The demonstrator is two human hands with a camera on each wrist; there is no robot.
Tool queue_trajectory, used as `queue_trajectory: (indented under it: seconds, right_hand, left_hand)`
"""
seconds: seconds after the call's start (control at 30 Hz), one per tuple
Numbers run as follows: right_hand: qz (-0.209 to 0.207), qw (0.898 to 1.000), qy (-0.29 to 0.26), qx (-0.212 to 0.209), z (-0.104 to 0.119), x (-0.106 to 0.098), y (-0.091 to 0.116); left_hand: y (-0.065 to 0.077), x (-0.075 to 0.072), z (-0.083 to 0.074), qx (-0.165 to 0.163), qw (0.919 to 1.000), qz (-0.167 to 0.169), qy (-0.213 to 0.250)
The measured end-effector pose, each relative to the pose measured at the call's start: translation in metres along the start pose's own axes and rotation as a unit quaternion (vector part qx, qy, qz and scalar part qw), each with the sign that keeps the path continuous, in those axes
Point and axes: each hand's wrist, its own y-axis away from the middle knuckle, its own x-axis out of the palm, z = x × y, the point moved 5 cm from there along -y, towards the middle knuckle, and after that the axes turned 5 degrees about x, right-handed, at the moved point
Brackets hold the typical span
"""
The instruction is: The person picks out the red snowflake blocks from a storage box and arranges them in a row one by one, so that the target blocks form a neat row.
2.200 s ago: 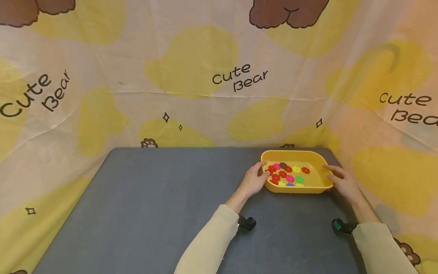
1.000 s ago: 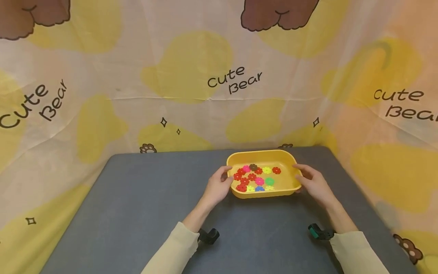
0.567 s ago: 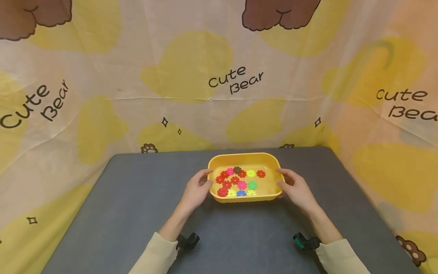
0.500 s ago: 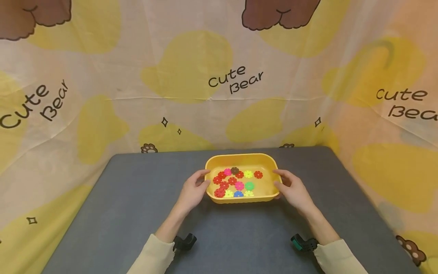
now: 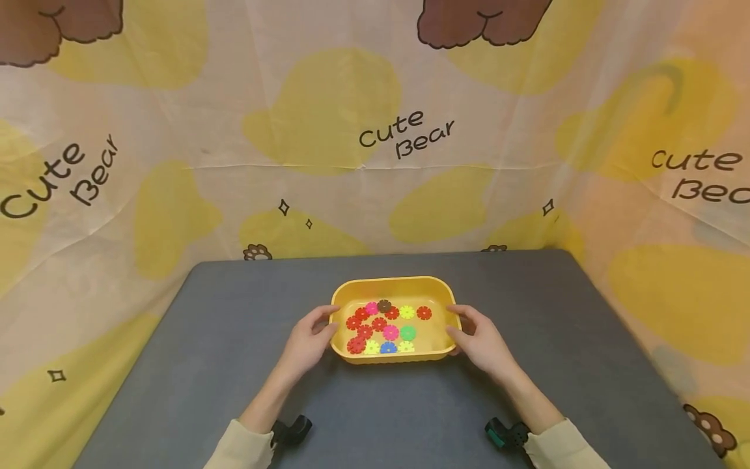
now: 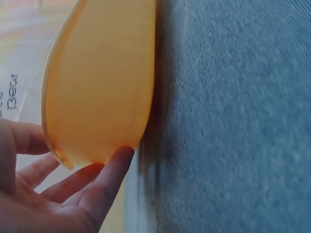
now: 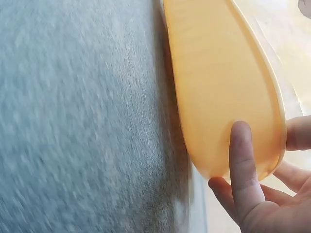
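Note:
A yellow plastic basin (image 5: 433,335) with rounded corners is held between both hands near the middle of the table. My left hand (image 5: 306,342) grips its left end, with the thumb at the rim and fingers against the outer wall. At the opposite end my right hand (image 5: 483,342) grips in the same way. Inside lie several flower-shaped plastic discs, among them a green disc (image 5: 407,333), a blue disc (image 5: 388,348) and a brown disc (image 5: 383,305); the others are red, pink and yellow. In the left wrist view the basin's wall (image 6: 97,82) stands close to the table surface.
The grey-blue table (image 5: 387,417) stretches around the basin on every side. Behind it and to the right hangs a patterned cloth (image 5: 328,111) with bear prints. Each wrist carries a black camera mount, such as the left mount (image 5: 291,431).
Both hands have carried the basin from the table's right back corner leftward and then nearer to me, to the middle. The grip and the discs inside look the same.

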Motion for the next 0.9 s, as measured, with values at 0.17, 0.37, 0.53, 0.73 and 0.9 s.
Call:
queue_trajectory:
  seconds: [0.17,0.37,0.53,0.73,0.9]
  right_hand:
    - [0.004,1.000,0.000,-0.001,0.001,0.006,0.003]
    - [0.010,1.000,-0.001,-0.002,-0.001,0.010,0.005]
    - [0.011,1.000,-0.005,0.000,-0.003,0.011,0.005]
    - [0.019,1.000,0.015,0.003,-0.001,0.011,0.005]
    - [0.002,0.993,0.120,-0.020,0.008,0.002,0.008]
  left_hand:
    - [0.003,-0.005,0.006,-0.008,0.9999,0.002,0.007]
    - [0.005,-0.009,0.011,-0.019,0.9995,0.009,0.022]
    - [0.005,-0.008,0.014,-0.019,0.9996,0.015,0.018]
    - [0.003,-0.010,0.010,-0.012,0.9994,0.018,-0.026]
    - [-0.002,-0.008,0.006,0.004,0.9970,0.036,-0.068]
